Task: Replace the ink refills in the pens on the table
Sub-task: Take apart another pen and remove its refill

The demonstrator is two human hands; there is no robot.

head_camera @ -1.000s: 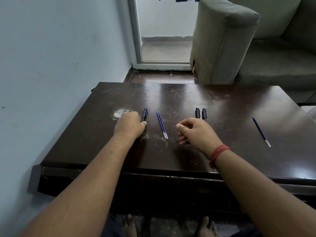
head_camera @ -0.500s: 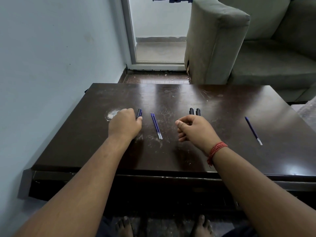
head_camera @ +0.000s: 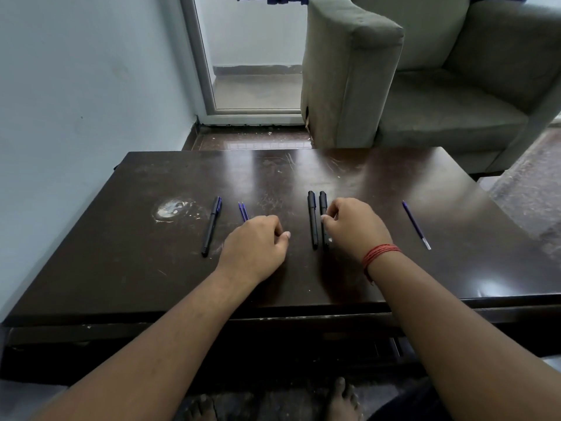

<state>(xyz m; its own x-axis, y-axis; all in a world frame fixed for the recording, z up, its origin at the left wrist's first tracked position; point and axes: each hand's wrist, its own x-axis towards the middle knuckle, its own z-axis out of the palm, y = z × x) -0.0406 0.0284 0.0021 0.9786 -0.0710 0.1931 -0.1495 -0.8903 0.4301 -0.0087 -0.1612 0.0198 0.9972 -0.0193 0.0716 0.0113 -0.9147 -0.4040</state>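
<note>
On the dark table (head_camera: pixel 379 268) a black pen (head_camera: pixel 212 226) lies alone at the left. Right of it lie two blue refills (head_camera: pixel 243 211), their near ends hidden under my left hand (head_camera: pixel 255 247). That hand rests on the table with loosely curled fingers and holds nothing that I can see. Two black pens lie side by side in the middle. The left pen of the pair (head_camera: pixel 312 220) lies untouched. My right hand (head_camera: pixel 355 229) pinches the right pen of the pair (head_camera: pixel 323 202), which still lies flat. A single blue refill (head_camera: pixel 415 224) lies farther right.
A white scuff mark (head_camera: pixel 171 208) is on the tabletop at the left. A grey armchair (head_camera: pixel 394 80) stands beyond the table's far edge, a pale wall (head_camera: pixel 76 86) runs along the left, and a glass door (head_camera: pixel 252 56) is behind. My bare feet (head_camera: pixel 343 399) are under the near edge.
My left hand has let go of the left pen and slid right to the two refills. My right hand has moved forward onto the right pen of the pair.
</note>
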